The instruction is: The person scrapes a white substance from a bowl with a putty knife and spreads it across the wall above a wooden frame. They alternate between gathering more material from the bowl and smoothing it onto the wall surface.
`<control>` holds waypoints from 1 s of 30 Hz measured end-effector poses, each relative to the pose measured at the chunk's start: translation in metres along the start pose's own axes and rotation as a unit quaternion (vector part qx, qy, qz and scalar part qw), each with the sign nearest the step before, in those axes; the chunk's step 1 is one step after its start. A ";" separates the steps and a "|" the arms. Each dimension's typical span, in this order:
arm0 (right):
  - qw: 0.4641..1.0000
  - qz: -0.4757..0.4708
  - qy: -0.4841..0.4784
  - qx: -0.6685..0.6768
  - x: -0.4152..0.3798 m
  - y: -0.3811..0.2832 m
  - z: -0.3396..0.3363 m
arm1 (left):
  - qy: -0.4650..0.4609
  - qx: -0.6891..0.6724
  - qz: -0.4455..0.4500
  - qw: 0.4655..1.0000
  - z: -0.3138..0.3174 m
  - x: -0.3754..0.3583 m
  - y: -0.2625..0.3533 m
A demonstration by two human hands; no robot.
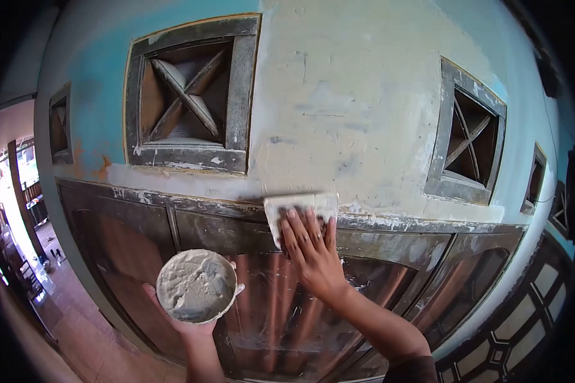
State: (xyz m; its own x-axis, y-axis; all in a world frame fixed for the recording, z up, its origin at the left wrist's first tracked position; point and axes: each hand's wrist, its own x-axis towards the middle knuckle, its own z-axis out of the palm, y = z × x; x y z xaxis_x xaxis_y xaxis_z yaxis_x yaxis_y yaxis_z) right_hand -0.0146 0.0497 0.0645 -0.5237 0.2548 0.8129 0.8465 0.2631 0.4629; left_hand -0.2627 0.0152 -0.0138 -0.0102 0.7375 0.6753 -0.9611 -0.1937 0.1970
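Observation:
My left hand (197, 328) supports a round bowl (164, 307) from below, its fingers curled around the sides. Inside the bowl lies pale grey-beige putty (195, 281) with a rough, scooped surface. My right hand (313, 255) grips a flat, pale putty scraper (326, 202), fingers spread across its face. The scraper's upper edge is at the bottom of the cream-coloured wall patch (358, 121), just above the dark wooden window frame (217, 226). Dark marks and smears show on the patch. My right thumb is hidden.
Square wooden vents with crossed slats flank the patch: a left vent (239, 96) and a right vent (434, 182). Below are glass panes with reddish curtains (275, 313) behind. A bright doorway (13, 185) and tiled floor (89, 338) lie left; a patterned dark panel (514, 319) stands lower right.

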 end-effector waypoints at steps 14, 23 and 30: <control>0.999 0.016 -0.035 0.038 0.014 -0.010 0.001 | 0.074 0.030 0.042 0.996 -0.024 -0.004 0.006; 0.996 0.029 -0.086 0.009 -0.013 -0.014 0.028 | 0.112 0.014 0.061 0.992 -0.022 -0.009 0.010; 0.998 0.050 -0.026 -0.026 0.011 0.017 0.017 | 0.062 -0.007 0.034 0.997 -0.009 -0.001 -0.002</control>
State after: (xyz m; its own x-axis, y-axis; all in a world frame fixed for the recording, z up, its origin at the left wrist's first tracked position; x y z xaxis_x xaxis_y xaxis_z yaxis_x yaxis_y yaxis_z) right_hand -0.0076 0.0726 0.0755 -0.4400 0.3247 0.8373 0.8976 0.1866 0.3993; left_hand -0.2635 0.0206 -0.0208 -0.1093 0.7972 0.5937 -0.9606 -0.2384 0.1432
